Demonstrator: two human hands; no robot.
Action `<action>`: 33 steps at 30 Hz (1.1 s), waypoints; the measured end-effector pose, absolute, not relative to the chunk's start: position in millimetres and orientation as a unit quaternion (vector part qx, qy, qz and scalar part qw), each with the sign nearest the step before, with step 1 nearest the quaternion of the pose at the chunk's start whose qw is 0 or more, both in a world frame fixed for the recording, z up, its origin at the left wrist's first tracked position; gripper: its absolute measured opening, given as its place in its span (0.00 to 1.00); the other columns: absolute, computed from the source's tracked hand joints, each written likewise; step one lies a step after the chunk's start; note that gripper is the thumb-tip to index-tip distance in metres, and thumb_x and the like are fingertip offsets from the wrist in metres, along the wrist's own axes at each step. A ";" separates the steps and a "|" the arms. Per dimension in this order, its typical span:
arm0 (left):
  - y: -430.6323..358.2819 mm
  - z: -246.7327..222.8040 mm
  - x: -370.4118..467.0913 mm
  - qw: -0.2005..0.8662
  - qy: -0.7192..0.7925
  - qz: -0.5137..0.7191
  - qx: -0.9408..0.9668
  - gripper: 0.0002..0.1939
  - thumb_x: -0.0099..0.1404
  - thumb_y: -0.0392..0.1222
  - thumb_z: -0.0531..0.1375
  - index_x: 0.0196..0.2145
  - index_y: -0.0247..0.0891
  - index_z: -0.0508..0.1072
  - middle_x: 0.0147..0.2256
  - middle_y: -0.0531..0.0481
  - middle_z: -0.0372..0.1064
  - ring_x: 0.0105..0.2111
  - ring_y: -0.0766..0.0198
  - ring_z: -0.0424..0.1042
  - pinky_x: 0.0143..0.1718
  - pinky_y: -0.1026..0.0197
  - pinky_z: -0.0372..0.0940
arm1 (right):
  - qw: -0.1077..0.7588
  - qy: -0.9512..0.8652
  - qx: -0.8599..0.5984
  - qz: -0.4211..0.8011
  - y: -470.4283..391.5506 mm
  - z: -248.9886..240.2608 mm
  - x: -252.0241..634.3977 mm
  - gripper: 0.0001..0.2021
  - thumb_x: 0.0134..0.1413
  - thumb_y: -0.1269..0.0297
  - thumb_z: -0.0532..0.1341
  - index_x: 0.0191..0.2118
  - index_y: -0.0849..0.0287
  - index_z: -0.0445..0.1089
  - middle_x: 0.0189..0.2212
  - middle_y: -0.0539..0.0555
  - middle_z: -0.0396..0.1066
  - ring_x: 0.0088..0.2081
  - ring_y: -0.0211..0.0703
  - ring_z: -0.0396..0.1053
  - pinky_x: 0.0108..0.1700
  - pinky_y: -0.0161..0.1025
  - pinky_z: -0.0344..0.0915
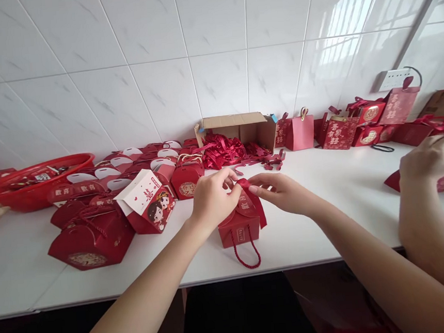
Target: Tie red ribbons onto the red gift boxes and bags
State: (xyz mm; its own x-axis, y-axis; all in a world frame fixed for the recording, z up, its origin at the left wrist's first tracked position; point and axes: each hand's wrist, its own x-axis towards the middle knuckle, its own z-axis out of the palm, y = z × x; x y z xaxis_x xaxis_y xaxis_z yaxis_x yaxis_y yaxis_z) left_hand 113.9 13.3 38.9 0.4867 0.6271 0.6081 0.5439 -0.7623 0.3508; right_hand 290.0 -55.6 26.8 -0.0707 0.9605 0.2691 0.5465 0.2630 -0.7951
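Observation:
A small red gift box stands near the table's front edge, its twisted red cord handle hanging down over the near side. At its top is a red ribbon, with one tail hanging down the right side. My left hand pinches the ribbon from the left, thumb and fingers together. From the right, my right hand pinches the same ribbon between thumb and forefinger. The fingertips of both hands nearly meet above the box. The exact shape of the ribbon between them is partly hidden.
Left are many red boxes, a white-topped box and a red basin. Behind stands a cardboard box of ribbons. Gift bags line the wall at right. Another person's hands work on a red box at far right.

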 end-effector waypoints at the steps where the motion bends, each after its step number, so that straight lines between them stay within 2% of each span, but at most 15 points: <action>1: 13.6 39.9 113.6 0.050 0.339 0.377 0.861 0.03 0.58 0.38 0.58 0.31 0.40 0.71 0.27 0.54 0.73 0.29 0.63 0.72 0.36 0.62 0.62 | 0.430 -0.664 -0.530 0.306 -50.5 22.2 287.4 0.18 0.58 0.49 0.57 0.41 0.59 0.72 0.37 0.55 0.75 0.34 0.42 0.70 0.36 0.38 0.64; 5: 16.6 40.1 110.3 0.016 0.336 0.380 0.861 0.03 0.58 0.36 0.57 0.31 0.40 0.71 0.26 0.54 0.73 0.29 0.62 0.72 0.39 0.59 0.60 | 0.503 -0.582 -0.484 0.417 -38.0 6.8 279.3 0.17 0.51 0.49 0.63 0.34 0.60 0.70 0.28 0.53 0.73 0.30 0.40 0.69 0.34 0.37 0.64; 8: 19.4 37.2 106.1 -0.019 0.339 0.383 0.859 0.04 0.58 0.35 0.57 0.29 0.40 0.72 0.25 0.52 0.73 0.31 0.59 0.72 0.42 0.55 0.57 | 0.498 -0.579 -0.480 0.433 -35.7 1.9 275.0 0.17 0.52 0.51 0.63 0.39 0.60 0.72 0.28 0.52 0.73 0.31 0.40 0.69 0.35 0.37 0.65; 11: 20.6 34.2 103.1 -0.032 0.337 0.378 0.862 0.05 0.60 0.37 0.57 0.28 0.40 0.72 0.26 0.49 0.73 0.35 0.55 0.71 0.45 0.53 0.54 | 0.486 -0.600 -0.495 0.399 -34.8 1.3 268.5 0.18 0.53 0.54 0.61 0.44 0.61 0.72 0.30 0.52 0.74 0.30 0.40 0.68 0.34 0.37 0.64; 15: 19.6 34.1 98.8 -0.001 0.344 0.363 0.866 0.05 0.60 0.39 0.57 0.28 0.40 0.71 0.26 0.48 0.73 0.37 0.54 0.70 0.47 0.51 0.53 | 0.476 -0.622 -0.535 0.319 -33.5 1.6 258.2 0.12 0.54 0.56 0.58 0.33 0.61 0.73 0.26 0.51 0.72 0.27 0.38 0.65 0.32 0.36 0.61; 17: 20.1 35.0 92.8 0.035 0.346 0.350 0.870 0.03 0.59 0.40 0.59 0.30 0.40 0.72 0.28 0.49 0.73 0.37 0.54 0.70 0.48 0.51 0.54 | 0.487 -0.608 -0.552 0.299 -33.1 -0.2 254.8 0.12 0.54 0.57 0.58 0.29 0.60 0.71 0.25 0.51 0.70 0.27 0.38 0.64 0.32 0.36 0.61; 20: 24.5 32.2 79.3 0.119 0.345 0.327 0.871 0.08 0.57 0.44 0.61 0.36 0.42 0.71 0.35 0.50 0.74 0.39 0.56 0.71 0.47 0.54 0.58 | 0.512 -0.589 -0.557 0.285 -32.5 -5.0 252.5 0.10 0.54 0.58 0.58 0.30 0.59 0.70 0.27 0.51 0.70 0.29 0.38 0.64 0.34 0.36 0.61; 22: 29.7 25.5 71.2 0.182 0.356 0.319 0.859 0.10 0.58 0.47 0.60 0.37 0.42 0.70 0.38 0.49 0.73 0.40 0.57 0.71 0.45 0.57 0.61 | 0.524 -0.590 -0.538 0.296 -31.6 -7.9 252.2 0.10 0.54 0.57 0.58 0.30 0.59 0.69 0.27 0.51 0.70 0.30 0.38 0.64 0.34 0.36 0.62; 26: 39.6 6.6 67.9 0.294 0.399 0.312 0.811 0.13 0.57 0.52 0.61 0.30 0.41 0.65 0.34 0.50 0.69 0.38 0.56 0.71 0.41 0.57 0.63 | 0.512 -0.632 -0.476 0.336 -27.9 -8.8 253.7 0.10 0.56 0.58 0.57 0.30 0.59 0.68 0.27 0.50 0.69 0.30 0.38 0.64 0.35 0.36 0.62; 30: 44.0 -2.4 73.0 0.402 0.436 0.291 0.751 0.20 0.53 0.57 0.62 0.33 0.41 0.61 0.31 0.53 0.68 0.33 0.58 0.71 0.34 0.59 0.63 | 0.479 -0.656 -0.469 0.347 -25.8 -5.0 256.5 0.09 0.57 0.61 0.56 0.28 0.58 0.65 0.29 0.50 0.72 0.32 0.38 0.66 0.37 0.36 0.63; 33: 46.7 -2.3 72.8 0.450 0.455 0.270 0.720 0.21 0.51 0.57 0.63 0.33 0.40 0.62 0.32 0.53 0.69 0.34 0.60 0.70 0.34 0.61 0.62 | 0.461 -0.661 -0.484 0.342 -27.0 -2.2 256.5 0.08 0.58 0.63 0.55 0.28 0.58 0.64 0.29 0.50 0.73 0.33 0.39 0.67 0.39 0.37 0.63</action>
State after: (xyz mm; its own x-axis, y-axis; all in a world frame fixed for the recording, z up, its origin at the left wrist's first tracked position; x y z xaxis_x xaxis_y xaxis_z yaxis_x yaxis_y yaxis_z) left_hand 72.8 46.7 -2.3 0.4409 0.8973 -0.0205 0.4113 -0.1817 0.8932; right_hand 256.5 -27.0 -2.2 -0.1069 0.9543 0.2791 0.3238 0.2988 -0.8977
